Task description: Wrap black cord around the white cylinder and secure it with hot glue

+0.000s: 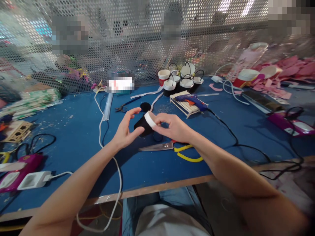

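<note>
Tilted above the table is a small black cup (142,127) with a white band round its rim. My right hand (172,127) is closed in a pinch on the white rim. My left hand (126,129) is at the cup's base end, fingers spread and thumb alongside the black wall; whether it presses on the cup I cannot tell. A black disc (145,107) is just beyond the left fingertips. Scissors (159,147) with yellow handles lie below the cup, partly behind my right forearm. A white strip (157,101) runs back from the cup.
Several black cups (169,87) with wire handles stand at the back. A blue glue gun (190,99) rests on a stick stand (184,109), its black cord trailing right. Pliers (126,105) lie behind my left hand. A white cable (100,127) crosses the blue table (81,124).
</note>
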